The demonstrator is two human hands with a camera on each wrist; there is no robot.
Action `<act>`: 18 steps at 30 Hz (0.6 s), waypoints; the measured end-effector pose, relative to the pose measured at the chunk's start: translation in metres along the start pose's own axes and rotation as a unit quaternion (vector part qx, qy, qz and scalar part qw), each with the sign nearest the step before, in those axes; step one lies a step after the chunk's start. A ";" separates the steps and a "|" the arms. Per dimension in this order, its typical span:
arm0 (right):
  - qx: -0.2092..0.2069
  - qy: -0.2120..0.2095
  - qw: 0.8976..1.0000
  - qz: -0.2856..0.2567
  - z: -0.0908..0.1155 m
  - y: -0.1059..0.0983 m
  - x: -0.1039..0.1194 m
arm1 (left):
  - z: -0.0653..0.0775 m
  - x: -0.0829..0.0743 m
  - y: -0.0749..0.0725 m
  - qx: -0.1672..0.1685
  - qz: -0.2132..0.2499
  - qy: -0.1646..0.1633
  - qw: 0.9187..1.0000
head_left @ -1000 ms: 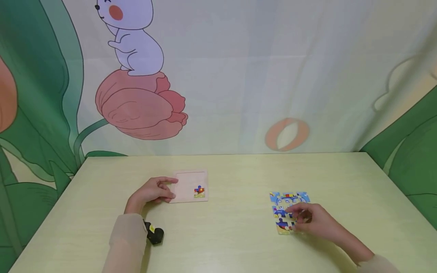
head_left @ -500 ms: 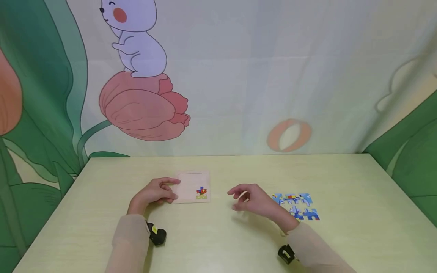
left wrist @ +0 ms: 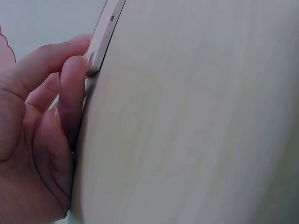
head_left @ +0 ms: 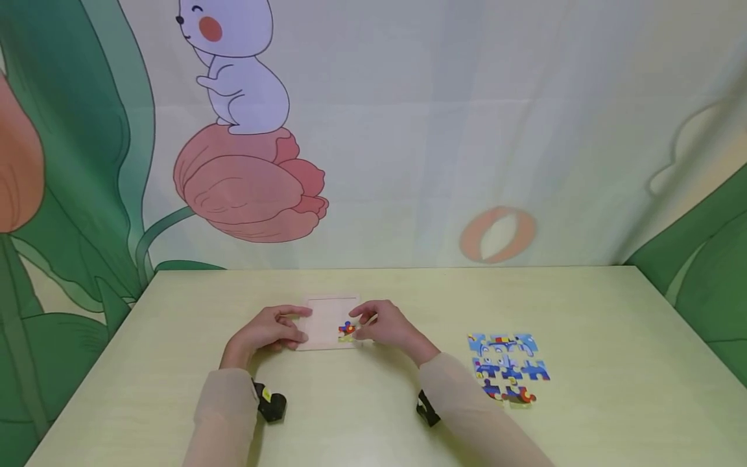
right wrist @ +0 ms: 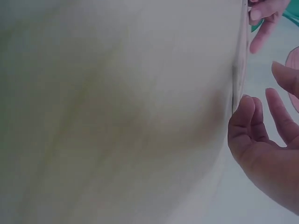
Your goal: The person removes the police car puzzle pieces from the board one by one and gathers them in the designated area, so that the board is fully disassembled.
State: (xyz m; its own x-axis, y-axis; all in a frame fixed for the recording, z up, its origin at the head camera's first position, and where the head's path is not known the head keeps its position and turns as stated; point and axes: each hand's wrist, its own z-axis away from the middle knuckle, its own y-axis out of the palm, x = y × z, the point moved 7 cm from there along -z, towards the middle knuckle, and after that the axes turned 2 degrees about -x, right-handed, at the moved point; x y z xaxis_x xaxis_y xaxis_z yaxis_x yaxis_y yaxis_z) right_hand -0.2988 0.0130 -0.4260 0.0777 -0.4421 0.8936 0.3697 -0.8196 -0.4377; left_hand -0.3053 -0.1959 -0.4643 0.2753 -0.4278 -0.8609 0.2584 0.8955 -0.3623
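Note:
A pale puzzle tray (head_left: 323, 316) lies flat near the back of the table. In its lower right corner sits a small colourful patch of jigsaw puzzle (head_left: 346, 331). My left hand (head_left: 265, 329) holds the tray's left side, index finger toward the upper part and thumb near the lower corner. At the right edge is my right hand (head_left: 386, 326), its thumb and index finger spread beside the patch. In the right wrist view that hand (right wrist: 266, 135) shows a gap between thumb and fingers, with nothing visible in it. The thumb is beside the tray edge (right wrist: 240, 70).
Several jigsaw pieces (head_left: 506, 371) lie in loose rows on the table (head_left: 607, 337) to the right, partly behind the right sleeve (head_left: 467, 395). A printed curtain (head_left: 408, 130) hangs behind. Black wrist cameras (head_left: 272, 407) sit below both hands.
My right hand has moved left from the loose pieces to the tray's right edge, uncovering most of them. The left hand stays on the tray; the head view has shifted slightly.

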 end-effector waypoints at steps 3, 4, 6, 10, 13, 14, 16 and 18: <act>0.000 0.014 1.000 0.007 -0.005 0.003 -0.001 | 0.000 -0.001 0.000 0.003 -0.011 0.002 1.000; 0.000 0.016 1.000 0.009 -0.006 0.004 -0.001 | 0.001 -0.002 0.000 0.003 -0.013 0.002 1.000; 0.000 0.022 1.000 0.015 -0.009 0.005 -0.002 | 0.002 -0.003 0.000 0.008 -0.019 0.007 1.000; -0.002 0.018 0.999 0.048 -0.013 0.006 -0.003 | 0.003 -0.005 0.001 0.012 -0.019 0.013 1.000; 0.000 0.015 0.997 0.077 -0.016 0.009 -0.004 | 0.003 -0.005 0.001 0.011 -0.017 0.014 1.000; 0.002 0.013 0.996 0.088 -0.016 0.010 -0.004 | 0.003 -0.005 0.001 0.009 -0.017 0.013 1.000; 0.005 0.011 0.994 0.105 -0.017 0.012 -0.003 | 0.002 -0.005 0.001 0.007 -0.018 0.010 1.000; 0.007 0.010 0.992 0.122 -0.016 0.013 -0.003 | 0.001 -0.004 0.002 0.004 -0.019 0.007 1.000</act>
State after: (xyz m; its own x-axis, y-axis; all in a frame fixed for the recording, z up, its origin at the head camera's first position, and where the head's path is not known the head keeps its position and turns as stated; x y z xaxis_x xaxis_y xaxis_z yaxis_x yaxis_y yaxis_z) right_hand -0.3094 -0.0027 -0.4357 0.1482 -0.6339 0.7591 0.3541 -0.6826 -0.6392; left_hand -0.3045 -0.1921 -0.4610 0.2525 -0.4590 -0.8518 0.2749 0.8781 -0.3917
